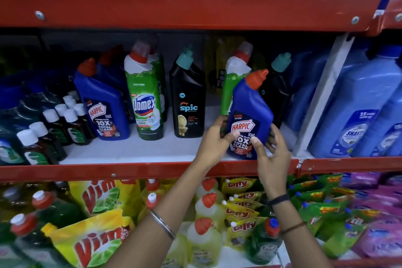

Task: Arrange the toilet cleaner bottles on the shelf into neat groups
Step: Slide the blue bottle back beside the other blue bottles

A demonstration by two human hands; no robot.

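Red shelf (pixel 152 171), middle tier: blue Harpic bottle (pixel 250 102) tilted at right end. Left hand (pixel 214 140) and right hand (pixel 273 154) grip its base from both sides, fingers (pixel 256 144) curled closed on the label.

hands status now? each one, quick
Left hand: closed on the Harpic bottle, lower left side.
Right hand: closed on the same bottle, lower right.
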